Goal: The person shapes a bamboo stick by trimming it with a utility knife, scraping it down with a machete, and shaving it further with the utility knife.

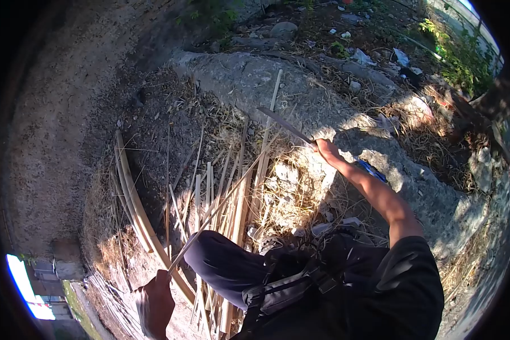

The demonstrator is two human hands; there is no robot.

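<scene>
My right hand (325,149) is closed round the near end of a long dark blade (286,126), which points up and left over the rock. At the lower left my left hand (154,299) grips the lower end of a thin strip (209,219). The strip slants up and right across my bent knee (224,260). Beneath it lie several pale split strips (242,198), spread on the ground. The blade and the held strip are apart. The fingers of my left hand are partly turned from view.
Large grey rock (238,76) spans the area ahead. Two thick curved strips (135,198) lie at left beside a rough wall (51,124). Dry grass (292,198) and stones lie before my legs. A blue object (373,170) is by my right forearm. Litter and plants are at upper right.
</scene>
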